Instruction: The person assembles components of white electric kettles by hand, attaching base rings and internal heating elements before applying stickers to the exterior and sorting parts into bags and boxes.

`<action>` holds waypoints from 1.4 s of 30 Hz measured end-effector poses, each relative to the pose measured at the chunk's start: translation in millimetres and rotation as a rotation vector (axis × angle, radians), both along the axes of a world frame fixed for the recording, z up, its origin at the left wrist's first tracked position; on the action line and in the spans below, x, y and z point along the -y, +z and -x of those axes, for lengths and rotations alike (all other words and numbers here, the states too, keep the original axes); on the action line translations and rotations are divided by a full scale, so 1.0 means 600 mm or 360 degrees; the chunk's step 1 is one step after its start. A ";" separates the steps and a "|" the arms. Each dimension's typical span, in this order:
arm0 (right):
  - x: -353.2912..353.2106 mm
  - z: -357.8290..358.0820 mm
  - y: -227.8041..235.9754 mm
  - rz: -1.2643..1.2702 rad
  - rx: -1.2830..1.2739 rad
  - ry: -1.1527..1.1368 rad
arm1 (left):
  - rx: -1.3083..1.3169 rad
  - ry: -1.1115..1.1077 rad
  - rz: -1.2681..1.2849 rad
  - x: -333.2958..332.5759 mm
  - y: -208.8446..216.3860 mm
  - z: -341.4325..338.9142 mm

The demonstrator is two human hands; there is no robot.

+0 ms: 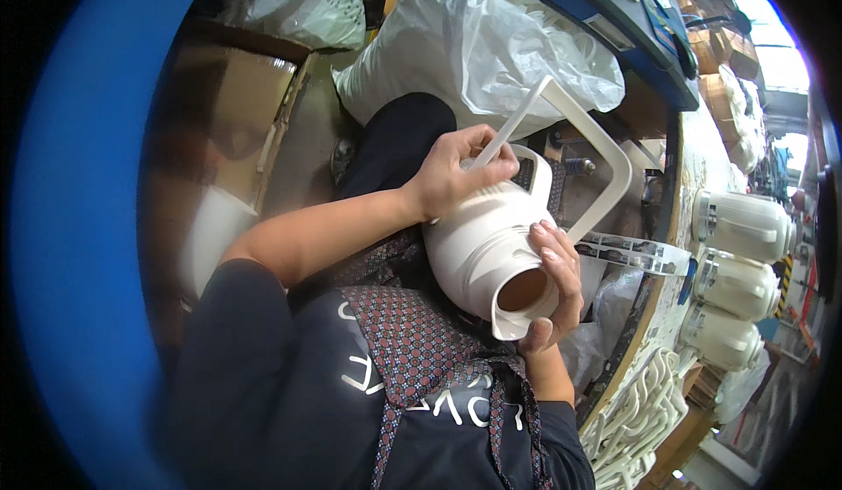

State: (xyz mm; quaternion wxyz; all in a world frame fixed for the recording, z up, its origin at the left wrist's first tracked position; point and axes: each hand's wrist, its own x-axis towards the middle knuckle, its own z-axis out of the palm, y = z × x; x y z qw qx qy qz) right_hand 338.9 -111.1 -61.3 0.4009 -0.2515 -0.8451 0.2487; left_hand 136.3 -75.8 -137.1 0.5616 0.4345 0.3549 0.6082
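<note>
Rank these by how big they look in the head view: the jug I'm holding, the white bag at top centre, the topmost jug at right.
1. White bag
2. Held jug
3. Topmost right jug; farther off, so true size is unsure

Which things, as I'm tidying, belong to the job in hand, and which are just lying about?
Likely the job:
white jug, in right hand
angled white bar, in left hand
three similar jugs
heap of bent pieces

Likely just lying about:
cardboard box
large white bag
</note>
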 end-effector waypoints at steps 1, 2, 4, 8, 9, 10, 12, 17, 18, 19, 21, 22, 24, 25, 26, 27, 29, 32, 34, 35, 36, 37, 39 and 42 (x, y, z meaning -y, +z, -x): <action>0.003 -0.002 -0.004 -0.0038 -0.0032 0.0012 | -0.0212 0.0113 -0.0294 0.006 0.004 0.002; 0.001 -0.006 -0.003 -0.0103 -0.0063 -0.0012 | -0.0406 0.0193 -0.0625 0.005 0.015 0.001; 0.002 -0.027 0.011 -0.0348 -0.0031 -0.0137 | -0.0692 0.0143 -0.0907 0.008 0.045 0.003; -0.014 -0.048 0.025 -0.1073 -0.0676 -0.0664 | -0.0907 -0.0216 -0.0811 -0.047 0.078 0.071; -0.027 -0.058 0.036 -0.0858 -0.0761 -0.0689 | -0.0978 -0.0237 -0.0874 -0.064 0.099 0.099; -0.032 -0.063 0.040 -0.0430 -0.0551 -0.0670 | -0.1025 -0.0283 -0.0917 -0.082 0.117 0.110; -0.060 -0.007 -0.006 0.0194 -0.0167 -0.0248 | -0.1162 -0.0325 -0.0951 -0.108 0.172 0.137; -0.088 -0.042 0.004 0.0771 -0.1291 -0.0249 | -0.1428 -0.0815 -0.0886 -0.153 0.205 0.078; -0.086 -0.091 0.017 0.0768 -0.1477 -0.0456 | -0.1454 -0.1026 -0.0831 -0.164 0.179 0.048; -0.089 -0.150 0.041 0.0920 -0.1702 -0.0502 | -0.1479 -0.1237 -0.0744 -0.160 0.137 0.026; -0.061 -0.273 0.086 0.1019 -0.1757 -0.0999 | -0.1493 -0.1645 -0.0526 -0.128 0.036 -0.005; -0.055 -0.332 0.104 0.0930 -0.1775 -0.1400 | -0.1483 -0.1809 -0.0385 -0.099 -0.014 -0.016; -0.041 -0.465 0.134 0.0466 -0.1990 -0.1542 | -0.1374 -0.1792 0.0151 -0.038 -0.101 -0.031; -0.052 -0.476 0.187 0.0292 -0.2392 -0.1474 | -0.1321 -0.1687 0.0491 -0.013 -0.142 -0.026; -0.057 -0.537 0.202 0.0059 -0.2083 -0.1568 | -0.1534 -0.1507 0.0393 -0.011 -0.166 -0.023; -0.076 -0.594 0.219 -0.0194 -0.1997 -0.1625 | -0.1742 -0.1348 0.0273 -0.025 -0.187 -0.024; -0.132 -0.701 0.245 -0.0293 -0.1757 -0.1825 | -0.2299 -0.1096 -0.0457 -0.060 -0.221 -0.019; -0.225 -0.844 0.249 -0.0840 -0.1421 -0.2544 | -0.2067 -0.0971 -0.0232 -0.095 -0.257 -0.012; -0.256 -0.921 0.239 -0.0910 -0.1251 -0.2815 | -0.2000 -0.0932 -0.0116 -0.102 -0.291 0.011; -0.269 -0.944 0.220 -0.0856 -0.1267 -0.2796 | -0.2020 -0.0878 -0.0189 -0.097 -0.277 0.002; -0.268 -0.966 0.197 -0.0745 -0.1207 -0.2823 | -0.2036 -0.0827 -0.0266 -0.094 -0.261 -0.009; -0.268 -0.975 0.177 -0.0672 -0.0978 -0.2992 | -0.2054 -0.0761 -0.0336 -0.089 -0.247 -0.021; -0.251 -1.052 0.148 -0.0632 -0.1124 -0.2843 | -0.2066 -0.0715 -0.0394 -0.095 -0.255 -0.049; -0.225 -1.074 0.117 -0.0019 -0.0918 -0.2757 | -0.2101 -0.0756 -0.0402 -0.099 -0.233 -0.070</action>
